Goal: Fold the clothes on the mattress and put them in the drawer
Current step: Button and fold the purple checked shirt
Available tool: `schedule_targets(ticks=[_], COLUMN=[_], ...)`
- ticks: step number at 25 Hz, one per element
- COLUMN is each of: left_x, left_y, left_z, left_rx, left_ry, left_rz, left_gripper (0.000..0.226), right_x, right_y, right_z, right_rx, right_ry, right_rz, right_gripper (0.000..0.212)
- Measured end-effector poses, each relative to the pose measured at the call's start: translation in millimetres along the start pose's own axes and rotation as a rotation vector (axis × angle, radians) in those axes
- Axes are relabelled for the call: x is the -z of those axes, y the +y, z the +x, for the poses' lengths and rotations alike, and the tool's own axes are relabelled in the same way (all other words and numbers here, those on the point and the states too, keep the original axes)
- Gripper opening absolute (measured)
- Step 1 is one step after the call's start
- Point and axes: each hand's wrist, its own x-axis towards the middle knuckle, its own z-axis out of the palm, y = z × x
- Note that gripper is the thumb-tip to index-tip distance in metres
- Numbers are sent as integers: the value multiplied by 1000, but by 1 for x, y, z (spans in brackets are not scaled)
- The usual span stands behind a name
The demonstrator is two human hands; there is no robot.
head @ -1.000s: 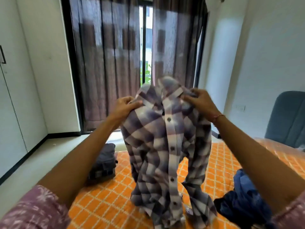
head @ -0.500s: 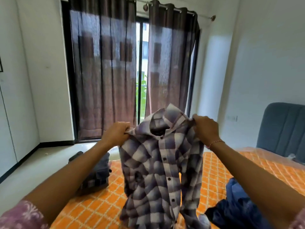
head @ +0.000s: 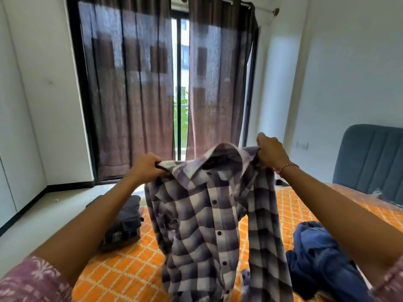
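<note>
**Inspector:** You hold the checked shirt (head: pixel 209 214) up by its shoulders, above the mattress (head: pixel 122 273). It hangs buttoned, front toward you, hem trailing near the orange cover. Your left hand (head: pixel 146 168) has its fingers curled tight on the left shoulder seam; your right hand (head: pixel 269 150) is clamped likewise on the right shoulder, slightly higher.

**Operator:** Which step is that?

**Inspector:** Judged as the opening of the fold: garment spread, not yet laid down. Left of the shirt, a dark folded pile (head: pixel 122 223) sits at the mattress edge, apparently finished. Right of the shirt, a blue garment (head: pixel 316 258) lies crumpled, unfolded. No drawer is visible.

**Operator:** Next?

**Inspector:** You likely need to level both shoulders and lay the shirt flat, face down, on the bare cover between pile and blue garment. Keep the sleeves from bunching beneath.
</note>
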Motion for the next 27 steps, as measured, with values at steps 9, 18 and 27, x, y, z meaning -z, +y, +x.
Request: schedule_targets(ticks=[9, 18, 27], left_x=[-65, -6, -19], left_y=[14, 30, 36], left_z=[-1, 59, 45], left_rx=[329, -54, -24], left_ry=[18, -13, 304], left_rz=[-811, 198, 414], left_gripper=[29, 56, 52], right_x=[-22, -3, -4], right_y=[13, 40, 34], right_z=[5, 52, 26], right_rx=[-306, -40, -74], right_ry=[-217, -110, 66], right_rz=[710, -73, -168], right_gripper=[31, 41, 36])
